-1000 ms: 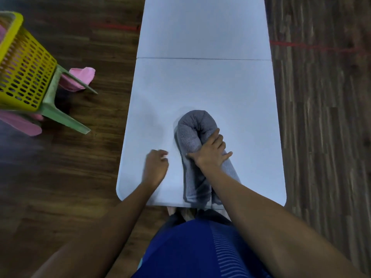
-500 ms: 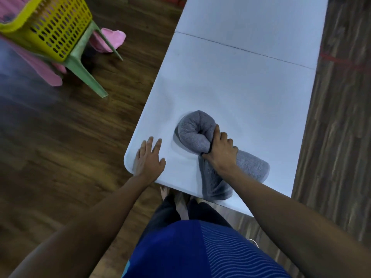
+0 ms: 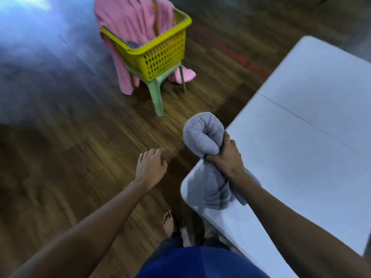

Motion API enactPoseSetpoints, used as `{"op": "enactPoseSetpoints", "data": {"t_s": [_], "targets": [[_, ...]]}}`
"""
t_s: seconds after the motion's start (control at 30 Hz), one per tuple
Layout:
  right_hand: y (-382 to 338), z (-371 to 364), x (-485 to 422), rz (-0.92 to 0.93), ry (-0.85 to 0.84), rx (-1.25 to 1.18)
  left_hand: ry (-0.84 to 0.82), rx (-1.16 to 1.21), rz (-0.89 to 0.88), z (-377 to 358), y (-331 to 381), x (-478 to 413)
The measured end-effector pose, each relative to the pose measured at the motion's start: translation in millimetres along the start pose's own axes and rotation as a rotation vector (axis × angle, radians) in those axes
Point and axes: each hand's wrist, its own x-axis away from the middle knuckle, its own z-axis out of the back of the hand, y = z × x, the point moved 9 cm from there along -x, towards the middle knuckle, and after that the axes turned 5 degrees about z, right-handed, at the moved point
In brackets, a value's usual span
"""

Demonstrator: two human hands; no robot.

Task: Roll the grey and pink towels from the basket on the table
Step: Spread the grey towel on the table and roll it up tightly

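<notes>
now the right hand point(image 3: 224, 158) is gripping the rolled grey towel point(image 3: 201, 135), lifting it off the table point(image 3: 301, 157) edge at centre frame. the left hand point(image 3: 150, 167) is leaving the table, relaxed, holding nothing. judgement: grey roll finished; pink towel point(image 3: 128, 21) is waiting in the basket point(image 3: 162, 57), upper left.

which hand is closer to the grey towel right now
Right. The right hand grips the grey towel around its middle at the table edge; the left hand hangs open over the floor to its left, not touching it.
</notes>
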Motion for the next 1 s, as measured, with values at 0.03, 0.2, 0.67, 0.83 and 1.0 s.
{"op": "enactPoseSetpoints", "data": {"t_s": [0.03, 0.2, 0.67, 0.83, 1.0], "targets": [[-22, -11, -12, 0.029, -0.013, -0.015, 0.026, 0.006, 0.025, 20, -16, -8], [-116, -60, -60, 0.128, -0.067, -0.073, 0.111, 0.056, 0.094, 100, -87, -54], [-262, -129, -273, 0.186, -0.008, -0.164, 0.204, 0.094, 0.142, 222, -166, -282], [-300, -145, -391, 0.131, 0.036, -0.183, 0.176, 0.093, 0.099, 256, -178, -416], [-338, -142, -491, 0.073, 0.088, -0.214, 0.142, 0.082, 0.063, 282, -188, -530]]}}
